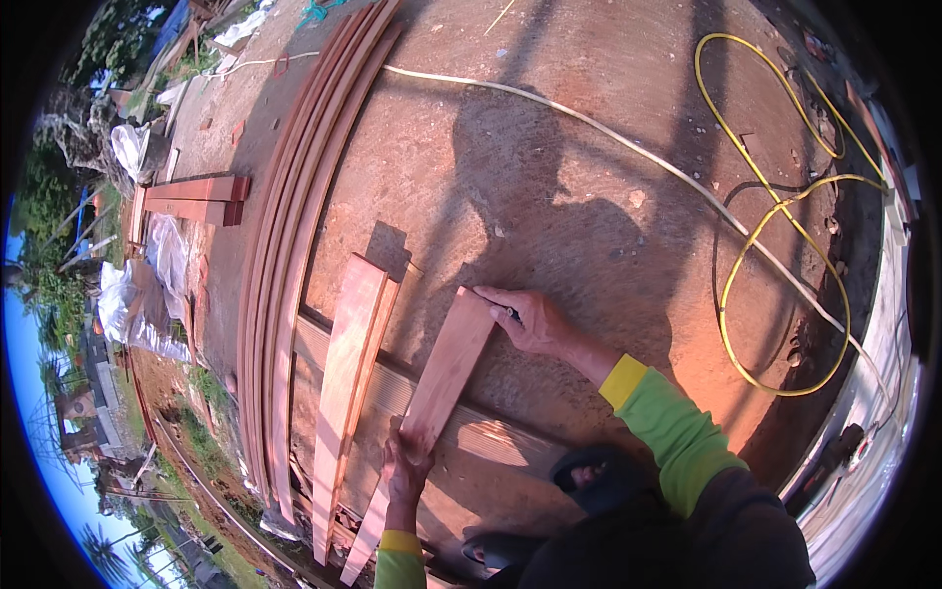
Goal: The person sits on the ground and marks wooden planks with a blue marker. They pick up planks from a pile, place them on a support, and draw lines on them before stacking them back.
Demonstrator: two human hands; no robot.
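A reddish wooden board [450,368] lies slanted in front of me, its far end toward the middle of the picture. My left hand [406,467] grips it by its edges lower down. At its far end my right hand [526,320] has thumb and fingers at the corner, with a small dark object, too small to name, between them. Left of this board rests a short stack of similar boards [349,368]. A grooved plank [478,434] runs crosswise beneath the boards. Farther left is a long bundle of narrow boards [294,258].
A pale hose [589,121] crosses the dusty ground behind the boards. On the right lies a looped yellow hose [725,316]. Short squared timbers [195,199] and white plastic sheeting [129,298] are at the left. My feet are close to the grooved plank.
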